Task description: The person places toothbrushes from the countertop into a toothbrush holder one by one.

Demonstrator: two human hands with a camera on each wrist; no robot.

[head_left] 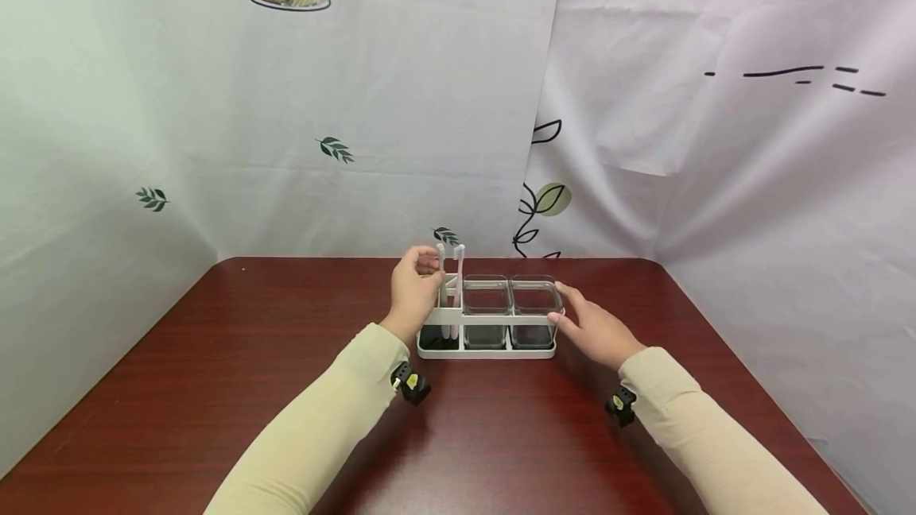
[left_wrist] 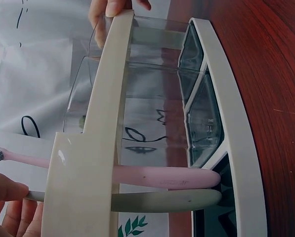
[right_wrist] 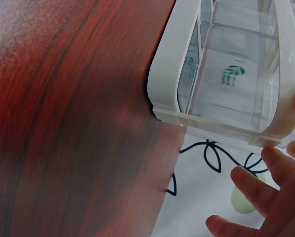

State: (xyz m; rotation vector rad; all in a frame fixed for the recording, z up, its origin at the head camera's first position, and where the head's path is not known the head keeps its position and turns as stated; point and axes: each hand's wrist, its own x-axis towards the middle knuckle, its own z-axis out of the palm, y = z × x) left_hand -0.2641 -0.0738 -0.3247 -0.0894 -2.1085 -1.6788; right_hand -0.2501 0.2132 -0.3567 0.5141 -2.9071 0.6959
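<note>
And here's the left grip (head_left: 417, 291), thumb and fingers pinched together on the neck of the green toothbrush (left_wrist: 164, 201)! Just to the right of that grip stands the pink toothbrush (left_wrist: 162, 177), both handles running down through the top frame of the white rack (head_left: 494, 321). Over to the right grip (head_left: 595, 328): spread wide, thumb on the front rail, fingers at the far corner, holding the rack's end. Between the grips, two clear cups (head_left: 487, 336) sit side by side; under it all, the reddish-brown counter (head_left: 494, 427). The left wrist view gives the handle colours up close but only the pink brush's bristles; the head view catches both brush heads. The right wrist view brings the fanned fingertips near.
</note>
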